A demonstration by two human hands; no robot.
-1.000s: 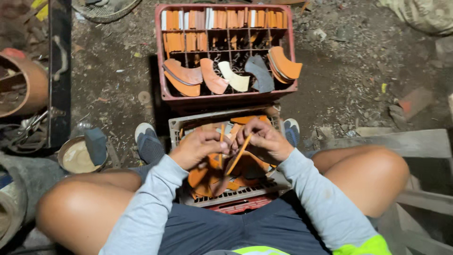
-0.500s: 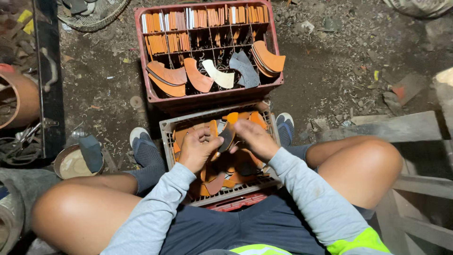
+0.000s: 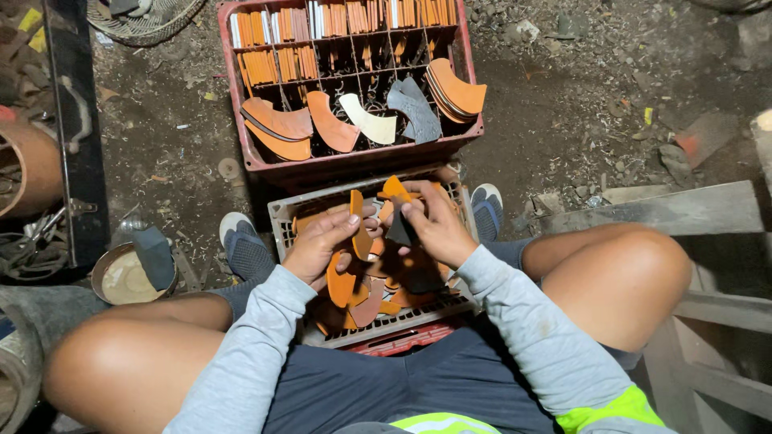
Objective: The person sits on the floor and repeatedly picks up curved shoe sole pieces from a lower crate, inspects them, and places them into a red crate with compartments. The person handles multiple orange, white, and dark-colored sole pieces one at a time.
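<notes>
Left hand [image 3: 318, 245], at frame centre, pinched an upright orange curved piece [image 3: 357, 225] between thumb and fingers. Right hand [image 3: 434, 229], just beside it, gripped a dark grey piece [image 3: 398, 231] and touched another orange one [image 3: 396, 190]. Both hovered over a grey crate [image 3: 283, 215] heaped with similar orange cut-outs. Above it sat a red crate [image 3: 265, 161] with sorted stacks and curved pieces. A round tin [image 3: 121, 277] lay at left.

A red crate [image 3: 354, 165] of orange strips and curved pieces stands on the dirt floor [image 3: 563, 104]; a round tin [image 3: 121, 277] holds what may be paste; a wire basket [image 3: 145, 20] sits top left.
</notes>
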